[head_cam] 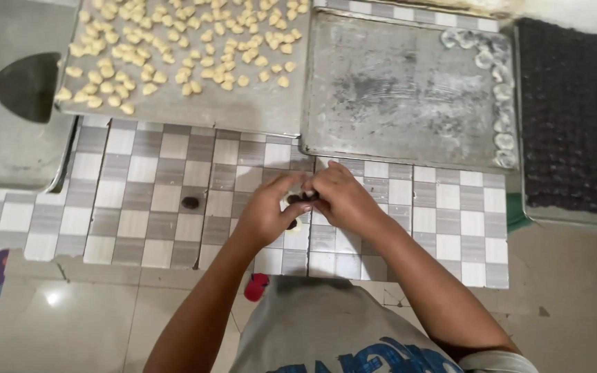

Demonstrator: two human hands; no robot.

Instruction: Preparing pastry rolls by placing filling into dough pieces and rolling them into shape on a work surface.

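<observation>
Checkered tile floor (146, 200) under metal trays (395, 97); both hands' (312, 200) grips pinched together on dark dough piece (303, 197).

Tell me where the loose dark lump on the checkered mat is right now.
In the head view, the dark lump lies alone on the checkered mat, to the left of the left hand and below the tray of pale dough pieces.
</observation>
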